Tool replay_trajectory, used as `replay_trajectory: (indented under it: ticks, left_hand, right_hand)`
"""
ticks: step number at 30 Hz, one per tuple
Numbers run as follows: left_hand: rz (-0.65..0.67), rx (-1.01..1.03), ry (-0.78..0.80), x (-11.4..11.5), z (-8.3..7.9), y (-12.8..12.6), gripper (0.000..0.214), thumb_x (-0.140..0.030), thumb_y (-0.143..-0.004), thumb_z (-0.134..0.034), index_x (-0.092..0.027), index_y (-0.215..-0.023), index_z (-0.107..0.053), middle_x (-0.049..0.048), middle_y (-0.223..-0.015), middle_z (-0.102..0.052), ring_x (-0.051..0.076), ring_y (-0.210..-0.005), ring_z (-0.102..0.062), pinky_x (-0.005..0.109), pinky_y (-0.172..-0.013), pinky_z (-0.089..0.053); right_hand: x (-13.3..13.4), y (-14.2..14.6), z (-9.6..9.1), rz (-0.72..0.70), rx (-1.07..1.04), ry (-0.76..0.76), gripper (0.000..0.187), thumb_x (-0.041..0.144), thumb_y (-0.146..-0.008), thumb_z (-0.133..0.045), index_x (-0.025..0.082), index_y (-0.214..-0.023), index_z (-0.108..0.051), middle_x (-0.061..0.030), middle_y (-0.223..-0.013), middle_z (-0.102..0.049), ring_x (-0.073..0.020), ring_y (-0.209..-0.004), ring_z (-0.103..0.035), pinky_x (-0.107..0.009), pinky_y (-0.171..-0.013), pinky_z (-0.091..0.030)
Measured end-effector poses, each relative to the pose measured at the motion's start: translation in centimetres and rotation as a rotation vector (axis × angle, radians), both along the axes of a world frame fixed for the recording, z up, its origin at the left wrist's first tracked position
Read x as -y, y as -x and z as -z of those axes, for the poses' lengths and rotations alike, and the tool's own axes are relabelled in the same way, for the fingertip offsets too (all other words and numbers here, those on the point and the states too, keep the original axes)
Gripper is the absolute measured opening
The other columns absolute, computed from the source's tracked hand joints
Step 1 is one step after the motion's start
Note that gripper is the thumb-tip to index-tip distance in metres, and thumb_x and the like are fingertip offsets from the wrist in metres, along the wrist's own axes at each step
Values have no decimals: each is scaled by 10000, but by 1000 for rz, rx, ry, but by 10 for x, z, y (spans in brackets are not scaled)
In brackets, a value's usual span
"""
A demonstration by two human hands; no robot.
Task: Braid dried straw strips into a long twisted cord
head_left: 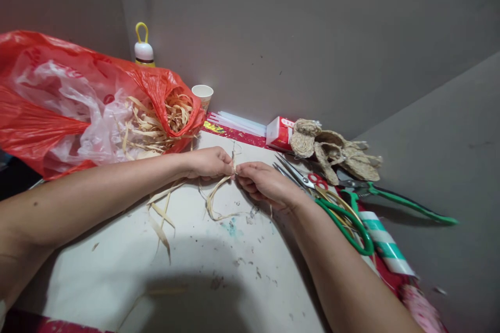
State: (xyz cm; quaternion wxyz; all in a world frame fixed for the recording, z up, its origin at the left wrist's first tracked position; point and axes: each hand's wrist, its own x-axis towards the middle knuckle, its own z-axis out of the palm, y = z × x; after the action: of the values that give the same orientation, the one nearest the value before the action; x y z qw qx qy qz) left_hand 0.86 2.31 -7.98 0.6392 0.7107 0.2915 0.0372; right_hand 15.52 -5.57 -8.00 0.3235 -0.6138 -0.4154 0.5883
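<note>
Both hands meet above the white tabletop [195,265], fingertips nearly touching. My left hand [211,162] pinches a short twisted strand of dried straw [234,155] that stands up between the fingers. From the other side, my right hand [260,179] is closed in a pinch at the lower part of the same strand. Loose straw ends [213,203] curl down below the fingers onto the table. More flat pale strips [161,218] hang below my left wrist. The exact grip of the fingertips is too small to make out.
At left lies a red plastic bag [42,114] spilling dried straw [179,112]. Behind it stand a yellow-handled bottle [144,52] and a paper cup [202,92]. Along the right are woven straw pieces [302,144], green-handled scissors [347,229], green pruning shears [410,203] and a striped roll [386,244].
</note>
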Motion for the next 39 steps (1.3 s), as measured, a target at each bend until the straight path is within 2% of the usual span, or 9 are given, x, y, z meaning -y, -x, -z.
replay_trajectory:
  ticks: [6, 12, 20, 25, 28, 31, 33, 35, 39]
  left_hand:
    - [58, 7, -80, -2, -1, 1, 172, -259, -749, -513, -132, -683, -609, -76, -404, -284, 51, -338, -206, 186, -342, -160]
    - [82, 0, -309, -7, 2, 2, 130, -210, -729, -505, -134, -654, -578, -51, -501, -435, 55, -430, -331, 173, -420, -237]
    - [146, -42, -519, -4, -10, 3, 144, -133, -720, -458, -133, -619, -560, -58, -492, -425, 67, -464, -353, 179, -449, -240]
    - [162, -84, -459, -3, -16, 3, 191, -118, -704, -418, -137, -552, -533, -36, -483, -441, 70, -442, -366, 187, -442, -275]
    - [122, -170, -335, 5, -16, 3, 190, -172, -722, -394, -147, -589, -526, -21, -476, -480, 78, -367, -371, 203, -391, -282]
    - [82, -227, -217, 18, -14, 2, 203, -213, -744, -366, -142, -650, -532, 21, -524, -555, 107, -340, -432, 221, -360, -318]
    - [46, -228, -230, 26, -11, 1, 219, -212, -757, -352, -133, -678, -541, 47, -553, -586, 119, -356, -470, 229, -372, -352]
    - [4, -243, -314, 32, -9, -1, 223, -208, -763, -359, -124, -709, -559, 63, -570, -606, 129, -388, -501, 232, -399, -375]
    - [-68, -283, -624, 39, -7, -3, 195, -178, -743, -414, -116, -772, -597, 105, -694, -660, 175, -599, -598, 243, -529, -416]
  right_hand:
    - [-2, -1, 0, -56, 37, 35, 134, 261, -724, -470, 165, -631, -485, 91, -486, -223, -44, -386, -122, -186, -344, -60]
    - [-1, -5, 3, -77, -125, 48, 214, 269, -745, -525, 185, -593, -400, 97, -484, -241, -35, -386, -124, -166, -338, -61]
    - [-1, -2, 6, -55, -237, 53, 226, 254, -738, -551, 178, -586, -402, 99, -471, -268, -22, -367, -143, -144, -325, -81]
    - [-1, 3, 11, 22, -155, 19, 151, 203, -708, -503, 161, -570, -458, 94, -446, -283, -19, -350, -143, -150, -316, -78]
    - [0, 6, 11, 81, -157, 3, 118, 203, -696, -499, 147, -593, -511, 96, -429, -276, -20, -344, -149, -153, -316, -90]
    - [1, 10, 10, 111, -197, -15, 178, 195, -685, -503, 166, -523, -433, 94, -408, -273, -19, -336, -162, -157, -317, -97]
    - [2, 11, 9, 122, -232, -15, 244, 193, -683, -512, 182, -492, -360, 93, -401, -271, -16, -333, -159, -160, -316, -94]
    - [2, 11, 9, 121, -274, -8, 268, 201, -687, -528, 187, -496, -340, 98, -406, -262, -14, -334, -154, -159, -318, -86]
    - [3, 12, 11, 118, -312, -30, 298, 210, -680, -561, 191, -503, -322, 105, -423, -242, -13, -342, -157, -154, -322, -86]
